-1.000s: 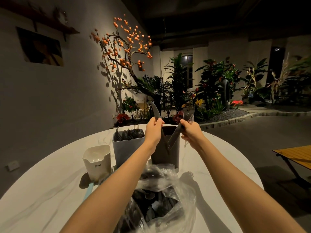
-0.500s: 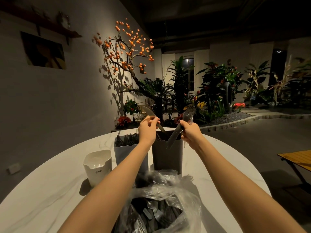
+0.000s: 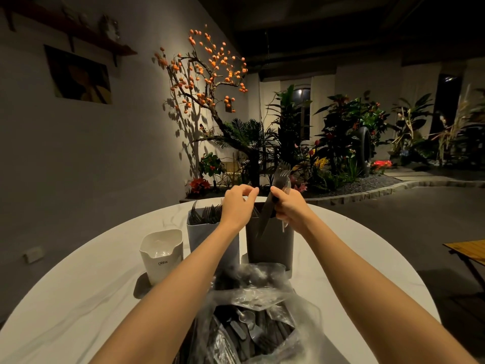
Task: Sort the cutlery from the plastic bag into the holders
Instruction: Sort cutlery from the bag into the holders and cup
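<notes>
Round white table (image 3: 78,298), seen from the wearer's head. Plastic bag (image 3: 252,321) at 6 o'clock, mouth open toward the person, still heaped with dark cutlery, so the sort is judged far from finished. Three holders stand in an arc beyond it, all within arm's reach: dark grey holder (image 3: 270,245) at 12 o'clock; light grey holder (image 3: 202,232) at 11 o'clock, packed with forks tines-up; white holder (image 3: 161,254) at 10 o'clock, contents unclear. Right hand (image 3: 288,206), at 1 o'clock over the dark holder, is clamped round a small bundle (image 3: 278,187) held upright, a fork head on top, probably as stock for the other hand to draw from. Left hand (image 3: 237,203) hovers over the gap between the grey holders, fingertips curled together; whether they pinch anything cannot be told.
</notes>
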`<state>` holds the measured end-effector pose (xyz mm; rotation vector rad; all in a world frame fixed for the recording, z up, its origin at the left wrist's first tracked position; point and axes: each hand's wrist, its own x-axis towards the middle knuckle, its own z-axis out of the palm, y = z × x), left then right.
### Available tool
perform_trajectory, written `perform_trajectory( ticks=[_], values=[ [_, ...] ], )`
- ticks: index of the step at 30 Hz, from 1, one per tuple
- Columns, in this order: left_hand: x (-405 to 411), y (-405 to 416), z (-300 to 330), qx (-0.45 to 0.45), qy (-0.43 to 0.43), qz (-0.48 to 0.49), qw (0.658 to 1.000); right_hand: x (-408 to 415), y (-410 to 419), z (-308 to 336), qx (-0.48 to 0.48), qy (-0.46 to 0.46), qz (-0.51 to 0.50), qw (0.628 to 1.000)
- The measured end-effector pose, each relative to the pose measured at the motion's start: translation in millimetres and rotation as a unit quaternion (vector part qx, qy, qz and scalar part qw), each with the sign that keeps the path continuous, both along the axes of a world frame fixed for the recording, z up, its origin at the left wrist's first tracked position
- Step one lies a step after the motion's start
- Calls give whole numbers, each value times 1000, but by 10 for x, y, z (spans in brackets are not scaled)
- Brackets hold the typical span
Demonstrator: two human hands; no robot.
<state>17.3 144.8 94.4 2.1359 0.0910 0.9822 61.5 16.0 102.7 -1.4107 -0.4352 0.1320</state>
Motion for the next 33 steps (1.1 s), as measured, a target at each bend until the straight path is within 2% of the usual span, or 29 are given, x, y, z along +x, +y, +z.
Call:
perform_trajectory(
  ticks=[5,9,15,20,25,27,33],
  values=[
    [-137,-9,11,8,44,-76,996,-60,101,11,-38,-50,59,996],
    [-237,80,8,17,72,-106,992,-148,195,26,-31,-62,56,996],
    [-404,258,80,38,139,-121,982,-232,370,21,-47,-68,64,995],
    [-499,387,90,40,158,-104,981,-281,523,7,-64,-73,87,991],
    [-522,535,101,-15,130,-50,990,-318,635,58,-35,-70,104,992],
    [-500,603,99,-64,114,-38,991,-326,658,75,-28,-69,87,993],
    [-426,706,106,-181,10,22,983,-292,707,40,4,-41,50,998]
  ],
)
